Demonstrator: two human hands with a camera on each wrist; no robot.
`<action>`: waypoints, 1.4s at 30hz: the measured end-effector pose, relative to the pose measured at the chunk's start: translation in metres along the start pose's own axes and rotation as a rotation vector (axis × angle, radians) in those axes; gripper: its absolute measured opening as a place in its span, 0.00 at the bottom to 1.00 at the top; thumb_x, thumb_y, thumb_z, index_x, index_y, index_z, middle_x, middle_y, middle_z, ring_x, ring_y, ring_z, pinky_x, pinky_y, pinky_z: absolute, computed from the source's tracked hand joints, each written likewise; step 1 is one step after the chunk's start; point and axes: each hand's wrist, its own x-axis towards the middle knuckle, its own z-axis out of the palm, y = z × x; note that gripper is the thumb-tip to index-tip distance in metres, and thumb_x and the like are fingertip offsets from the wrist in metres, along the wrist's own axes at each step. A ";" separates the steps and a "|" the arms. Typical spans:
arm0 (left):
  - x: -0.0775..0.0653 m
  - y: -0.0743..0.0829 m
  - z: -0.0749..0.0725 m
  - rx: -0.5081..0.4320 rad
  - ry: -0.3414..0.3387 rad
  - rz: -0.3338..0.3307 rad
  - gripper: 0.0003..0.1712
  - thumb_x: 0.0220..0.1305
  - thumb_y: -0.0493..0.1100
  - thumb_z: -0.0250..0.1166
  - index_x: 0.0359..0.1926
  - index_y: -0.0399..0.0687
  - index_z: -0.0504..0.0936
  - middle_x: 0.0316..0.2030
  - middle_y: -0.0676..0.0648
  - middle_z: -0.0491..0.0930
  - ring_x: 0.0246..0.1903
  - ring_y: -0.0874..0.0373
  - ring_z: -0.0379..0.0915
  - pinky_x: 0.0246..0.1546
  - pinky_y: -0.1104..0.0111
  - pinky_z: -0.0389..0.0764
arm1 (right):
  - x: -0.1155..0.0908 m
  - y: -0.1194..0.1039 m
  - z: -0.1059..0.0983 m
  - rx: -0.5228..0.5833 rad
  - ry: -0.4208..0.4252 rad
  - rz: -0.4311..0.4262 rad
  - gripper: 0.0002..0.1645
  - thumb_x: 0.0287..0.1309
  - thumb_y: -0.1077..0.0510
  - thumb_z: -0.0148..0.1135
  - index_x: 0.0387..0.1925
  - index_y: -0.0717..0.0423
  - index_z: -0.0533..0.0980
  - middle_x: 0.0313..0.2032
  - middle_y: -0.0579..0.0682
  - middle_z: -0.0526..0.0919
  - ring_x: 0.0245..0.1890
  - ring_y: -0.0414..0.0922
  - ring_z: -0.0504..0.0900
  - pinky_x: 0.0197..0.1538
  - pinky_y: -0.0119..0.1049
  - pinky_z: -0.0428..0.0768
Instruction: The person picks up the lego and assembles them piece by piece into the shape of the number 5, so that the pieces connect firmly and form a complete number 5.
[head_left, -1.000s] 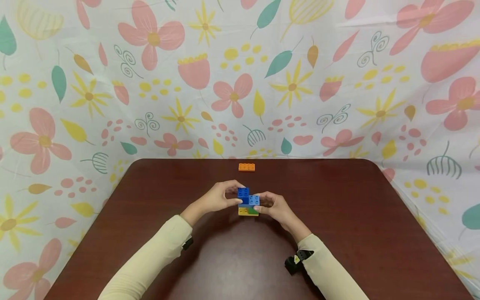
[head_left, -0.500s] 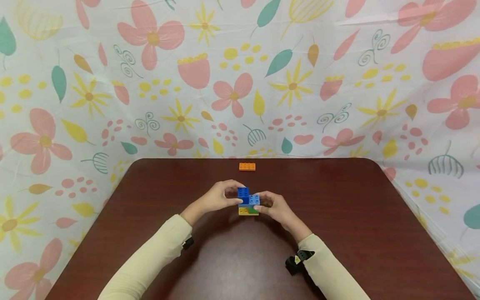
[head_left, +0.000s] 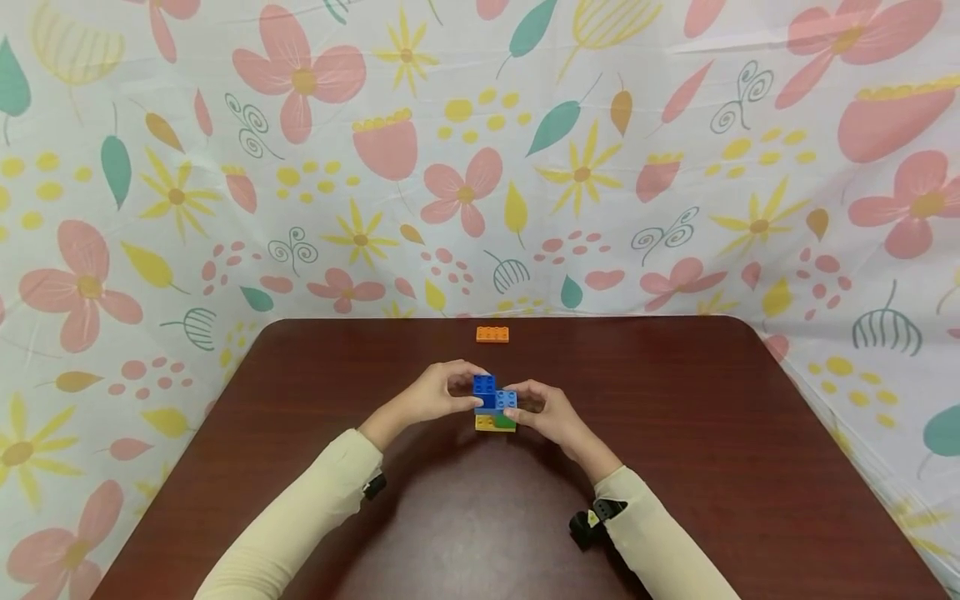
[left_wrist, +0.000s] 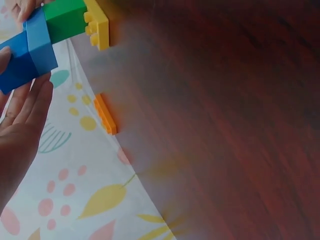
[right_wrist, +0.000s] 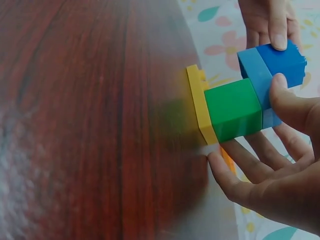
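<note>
A stack of toy building bricks stands mid-table between both hands. Its base is a flat yellow brick (right_wrist: 201,105), with a green brick (right_wrist: 234,110) on one end. Across the green one lies a light blue brick (head_left: 506,400), and a dark blue brick (head_left: 484,385) sits on its left part. My left hand (head_left: 437,392) pinches the dark blue brick between thumb and fingers. My right hand (head_left: 551,414) grips the light blue brick at its right end, thumb on the near side; its lower fingers extend beside the green brick in the right wrist view.
Behind the stack, near the table's far edge, lies an orange brick (head_left: 492,334). The dark wooden table (head_left: 637,375) backs onto a floral cloth (head_left: 465,233). A black wrist device (head_left: 592,527) hangs at the right sleeve.
Both hands keep their hold on the stack, and the bricks stay in the same arrangement. Only a slight shift of the whole head view shows.
</note>
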 end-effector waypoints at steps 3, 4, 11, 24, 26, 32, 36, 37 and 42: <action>-0.003 -0.002 0.003 -0.024 0.023 -0.003 0.22 0.61 0.38 0.68 0.57 0.44 0.77 0.49 0.45 0.80 0.49 0.52 0.78 0.52 0.61 0.78 | 0.001 -0.001 0.000 0.006 0.016 0.019 0.20 0.56 0.56 0.68 0.51 0.53 0.79 0.47 0.52 0.83 0.47 0.49 0.81 0.50 0.44 0.80; -0.004 -0.002 0.005 -0.035 0.033 -0.006 0.23 0.61 0.38 0.67 0.57 0.45 0.76 0.49 0.45 0.80 0.49 0.52 0.77 0.52 0.61 0.77 | 0.001 -0.001 0.001 0.011 0.018 0.030 0.20 0.56 0.56 0.69 0.51 0.52 0.79 0.47 0.52 0.83 0.46 0.49 0.81 0.50 0.44 0.80; -0.008 -0.005 0.016 -0.148 0.105 -0.045 0.25 0.61 0.39 0.67 0.59 0.44 0.75 0.50 0.43 0.80 0.50 0.48 0.76 0.53 0.56 0.76 | 0.001 -0.002 0.000 0.033 0.029 0.082 0.22 0.54 0.55 0.70 0.52 0.52 0.80 0.46 0.51 0.84 0.46 0.48 0.82 0.51 0.44 0.80; -0.013 -0.008 0.029 -0.316 0.176 -0.190 0.23 0.62 0.38 0.67 0.59 0.46 0.76 0.52 0.43 0.79 0.56 0.49 0.73 0.53 0.58 0.76 | 0.000 -0.003 0.000 0.012 0.007 0.095 0.24 0.56 0.53 0.69 0.54 0.54 0.78 0.50 0.54 0.81 0.49 0.50 0.81 0.53 0.47 0.78; -0.014 -0.009 0.030 -0.355 0.190 -0.187 0.24 0.62 0.37 0.66 0.59 0.46 0.76 0.53 0.42 0.78 0.56 0.48 0.72 0.52 0.59 0.77 | 0.000 -0.003 0.000 0.017 -0.002 0.088 0.24 0.56 0.53 0.69 0.54 0.55 0.78 0.51 0.55 0.81 0.49 0.51 0.80 0.53 0.47 0.78; -0.016 -0.013 0.036 -0.534 0.207 -0.204 0.26 0.63 0.32 0.64 0.62 0.46 0.73 0.55 0.39 0.75 0.54 0.46 0.70 0.49 0.54 0.78 | 0.001 -0.004 -0.002 0.011 -0.024 0.081 0.24 0.56 0.52 0.69 0.54 0.55 0.78 0.49 0.54 0.82 0.48 0.50 0.81 0.53 0.46 0.78; -0.017 -0.013 0.037 -0.589 0.214 -0.215 0.26 0.63 0.31 0.63 0.62 0.45 0.73 0.55 0.38 0.74 0.52 0.48 0.72 0.50 0.54 0.78 | 0.002 -0.003 -0.004 0.007 -0.046 0.064 0.24 0.55 0.52 0.70 0.53 0.54 0.78 0.48 0.52 0.82 0.47 0.49 0.81 0.52 0.45 0.79; -0.018 -0.013 0.037 -0.597 0.215 -0.219 0.26 0.63 0.31 0.64 0.62 0.45 0.73 0.55 0.39 0.74 0.51 0.48 0.72 0.50 0.55 0.78 | 0.002 -0.003 -0.004 0.004 -0.054 0.060 0.24 0.55 0.51 0.70 0.53 0.54 0.78 0.48 0.52 0.82 0.47 0.48 0.81 0.53 0.45 0.79; -0.018 -0.015 0.037 -0.624 0.222 -0.213 0.27 0.61 0.32 0.65 0.62 0.44 0.74 0.55 0.38 0.75 0.50 0.48 0.73 0.50 0.52 0.78 | 0.003 -0.003 -0.011 -0.043 -0.119 0.032 0.27 0.56 0.50 0.69 0.56 0.54 0.76 0.50 0.53 0.81 0.49 0.49 0.79 0.55 0.48 0.77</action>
